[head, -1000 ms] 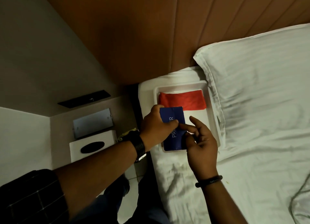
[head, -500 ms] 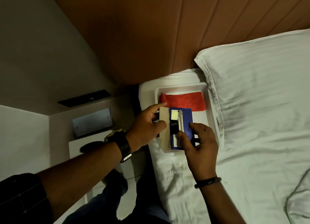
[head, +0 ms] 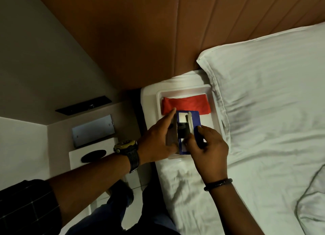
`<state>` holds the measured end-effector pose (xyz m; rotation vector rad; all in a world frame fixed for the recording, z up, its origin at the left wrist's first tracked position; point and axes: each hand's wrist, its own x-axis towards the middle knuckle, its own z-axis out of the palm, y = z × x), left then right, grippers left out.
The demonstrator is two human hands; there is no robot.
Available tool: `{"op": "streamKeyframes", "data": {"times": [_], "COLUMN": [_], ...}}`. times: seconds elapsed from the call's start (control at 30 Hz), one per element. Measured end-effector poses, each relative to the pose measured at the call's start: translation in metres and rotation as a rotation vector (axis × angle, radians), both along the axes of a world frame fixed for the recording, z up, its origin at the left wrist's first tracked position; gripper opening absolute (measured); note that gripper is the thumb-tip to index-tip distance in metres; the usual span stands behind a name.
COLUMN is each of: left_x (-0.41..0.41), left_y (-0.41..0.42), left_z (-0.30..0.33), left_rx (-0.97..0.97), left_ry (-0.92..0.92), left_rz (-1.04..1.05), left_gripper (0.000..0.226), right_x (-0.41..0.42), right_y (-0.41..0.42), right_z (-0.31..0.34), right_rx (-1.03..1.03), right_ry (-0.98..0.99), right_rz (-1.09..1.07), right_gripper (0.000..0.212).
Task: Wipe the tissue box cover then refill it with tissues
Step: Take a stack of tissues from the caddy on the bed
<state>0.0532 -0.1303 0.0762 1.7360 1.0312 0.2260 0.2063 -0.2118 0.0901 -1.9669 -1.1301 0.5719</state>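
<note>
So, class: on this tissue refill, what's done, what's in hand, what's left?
Done: wiping cannot be confirmed; the red cloth lies folded in the white tray. In hand: the left hand and right hand work the opened blue tissue pack. Left: the white tissue box cover stands apart, no tissue showing.

Tissue box cover (head: 76,159) partly behind left forearm (head: 98,175)

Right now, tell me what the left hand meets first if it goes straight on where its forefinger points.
Probably the folded red cloth in the white tray: the forefinger of the left hand, stretched beside the blue tissue box, overlaps its edge; height unclear.
</note>
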Motion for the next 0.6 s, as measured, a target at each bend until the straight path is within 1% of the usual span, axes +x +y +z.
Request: {"op": "streamKeyframes", "data": {"times": [0.03, 0.07, 0.13, 0.2, 0.3, 0.37, 0.43, 0.5, 0.6], "left_x": [0.002, 0.005, 0.007, 0.009, 0.009, 0.009, 0.008, 0.008, 0.008], "left_y": [0.001, 0.001, 0.001, 0.000, -0.001, -0.001, -0.001, 0.000, 0.001], "left_z": [0.001, 0.002, 0.004, 0.004, 0.003, 0.001, -0.003, -0.004, -0.003], "left_rx": [-0.035, -0.049, -0.028, -0.001, 0.038, 0.118, 0.177, 0.219, 0.252], "left_ry": [-0.021, -0.040, -0.067, -0.094, -0.094, -0.013, 0.032, 0.067, 0.095], "left_rz": [0.038, 0.077, 0.143, 0.172, 0.120, 0.067, 0.046, 0.022, 0.008], "left_gripper": [0.098, 0.092, 0.081, 0.071, 0.056, 0.034, 0.018, 0.014, 0.027], "right_x": [0.003, 0.005, 0.009, 0.012, 0.015, 0.015, 0.014, 0.013, 0.011], "right_y": [0.000, 0.000, 0.000, -0.001, -0.003, -0.005, -0.006, -0.006, -0.005], "right_z": [0.002, 0.003, 0.002, -0.001, -0.008, -0.012, -0.016, -0.021, -0.025], "right_rx": [0.036, 0.068, 0.113, 0.109, 0.062, 0.065, 0.042, 0.010, -0.007], "right_ry": [0.082, 0.155, 0.239, 0.305, 0.383, 0.406, 0.425, 0.431, 0.405], "right_rz": [-0.022, -0.047, -0.100, -0.183, -0.295, -0.315, -0.330, -0.334, -0.332], "right_gripper": [0.012, 0.013, 0.024, 0.026, 0.030, 0.031, 0.029, 0.028, 0.025]}}
